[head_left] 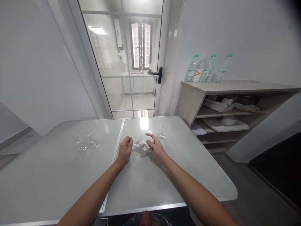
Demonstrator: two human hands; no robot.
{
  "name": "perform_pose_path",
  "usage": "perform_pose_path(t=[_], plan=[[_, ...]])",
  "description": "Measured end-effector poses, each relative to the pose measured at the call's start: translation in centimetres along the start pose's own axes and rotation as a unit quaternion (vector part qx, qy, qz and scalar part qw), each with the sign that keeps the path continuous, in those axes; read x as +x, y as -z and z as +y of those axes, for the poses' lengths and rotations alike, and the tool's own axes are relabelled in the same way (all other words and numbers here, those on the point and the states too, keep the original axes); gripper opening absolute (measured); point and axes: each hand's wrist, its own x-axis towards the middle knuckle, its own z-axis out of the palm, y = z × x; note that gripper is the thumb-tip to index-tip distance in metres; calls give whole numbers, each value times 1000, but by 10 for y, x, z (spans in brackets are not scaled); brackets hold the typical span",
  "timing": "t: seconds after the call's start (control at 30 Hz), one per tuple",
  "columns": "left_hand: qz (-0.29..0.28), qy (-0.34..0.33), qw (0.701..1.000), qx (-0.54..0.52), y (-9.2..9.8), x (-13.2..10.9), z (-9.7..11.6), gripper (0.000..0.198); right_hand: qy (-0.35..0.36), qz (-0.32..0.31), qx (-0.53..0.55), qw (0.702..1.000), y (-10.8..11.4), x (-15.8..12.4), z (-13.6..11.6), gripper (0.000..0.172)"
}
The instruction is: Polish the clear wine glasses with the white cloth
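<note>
Just above the table, a clear stemmed glass [141, 144] lies sideways between my two hands. My left hand [125, 148] is closed at its narrow stem end, the fingers curled in. At the bowl end my right hand [156, 147] grips the glass, with the thumb over the near side and the index finger stretched out. A whitish patch shows at the bowl by my right fingers; I cannot tell whether it is cloth, paper or glare. Behind my right hand another clear stemmed glass [162, 134] stands on the table [145, 185].
Several clear glasses [88, 142] are grouped on the table's left half. A raised metal seam [121, 128] crosses the tabletop. To the right, a shelf unit [191, 100] carries plastic bottles [208, 69] and a paper cup [198, 75]. Beyond the table is a glazed door [113, 62].
</note>
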Motion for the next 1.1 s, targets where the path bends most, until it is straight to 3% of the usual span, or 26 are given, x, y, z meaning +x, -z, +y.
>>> perform_pose_path(t=[0.07, 0.17, 0.27, 0.37, 0.43, 0.5, 0.53, 0.6, 0.67, 0.73, 0.8, 0.87, 0.93, 1.03, 1.1], plan=[[9, -13, 1000, 4, 0, -1, 1, 31, -12, -19, 30, 999, 2, 1, 1, 62], [29, 105, 990, -90, -3, 3, -7, 36, 60, -87, -101, 989, 4, -3, -2, 59], [5, 187, 974, -130, -3, 9, -16, 36, 187, -174, -281, 925, 6, -6, -9, 52], [-23, 198, 972, -126, 0, 13, -19, 37, 274, -254, -367, 852, 11, -5, -15, 58], [-25, 183, 976, -118, 3, 14, -17, 38, 289, -269, -378, 837, 13, -4, -16, 58], [-13, 157, 982, -107, 4, 12, -12, 37, 275, -237, -359, 860, 12, -3, -14, 51], [-7, 138, 986, -96, 4, 11, -9, 36, 252, -196, -331, 888, 11, -3, -13, 46], [1, 72, 997, -38, 2, 6, -1, 31, 176, -98, -228, 953, 7, -3, -9, 38], [4, -13, 999, 48, 0, 0, 6, 28, 80, -8, -90, 993, 1, -2, -5, 42], [9, -81, 991, 106, -2, -6, 11, 26, 0, 50, 25, 998, -4, -1, -2, 52], [23, -91, 991, 96, -4, -10, 11, 24, -39, 78, 70, 994, -6, -1, -2, 56], [40, -29, 998, 31, -5, -8, 5, 28, -25, 48, 33, 998, -6, -3, -6, 54], [49, 64, 996, -42, -5, -3, -4, 34, 40, -23, -73, 996, -4, -6, -11, 52], [37, 135, 987, -83, -5, 6, -18, 34, 181, -151, -255, 938, -2, -11, -18, 47], [31, 139, 987, -78, -5, 7, -20, 34, 242, -186, -309, 900, -4, -13, -19, 43]])
